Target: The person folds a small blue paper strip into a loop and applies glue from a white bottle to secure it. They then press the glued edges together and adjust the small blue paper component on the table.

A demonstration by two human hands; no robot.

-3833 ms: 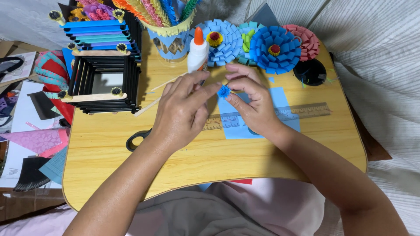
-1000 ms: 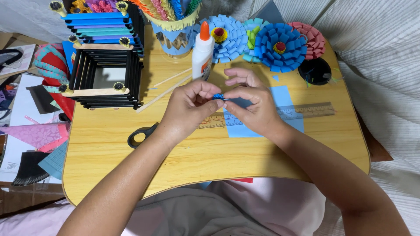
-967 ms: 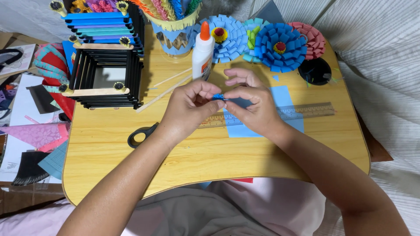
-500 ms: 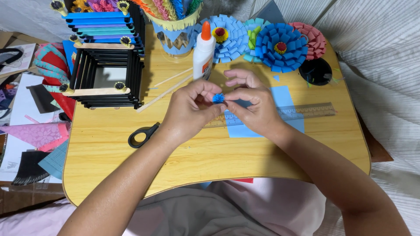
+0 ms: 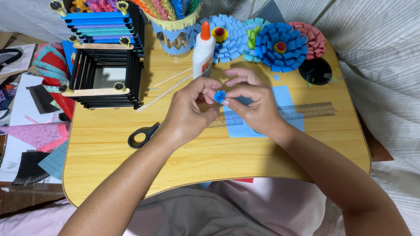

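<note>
Change since earlier: both hands have lifted slightly and the small blue piece between them now shows as a fluffed, fringed tuft, where half a second ago it looked like a tight roll
Left hand [image 5: 190,109]: curled, thumb and forefinger pinching one side of the blue fringed tuft [image 5: 219,95]
Right hand [image 5: 251,105]: fingertips pressed together on the other side of the tuft, remaining fingers arched above it
Tuft position: held in the air between the two hands, above the middle of the wooden lap table [image 5: 109,170], just over the ruler
Under the hands: a blue paper sheet [image 5: 286,98] with a clear ruler [image 5: 306,110] lying across it
Left of the hands: black-handled scissors [image 5: 142,135] flat on the table; farther left, a square frame of stacked black sticks [image 5: 105,78]
Behind the hands: a white glue bottle with orange cap [image 5: 203,50] standing upright, thin wooden sticks [image 5: 168,87] beside it, and blue paper flowers [image 5: 278,46] along the far edge
</note>
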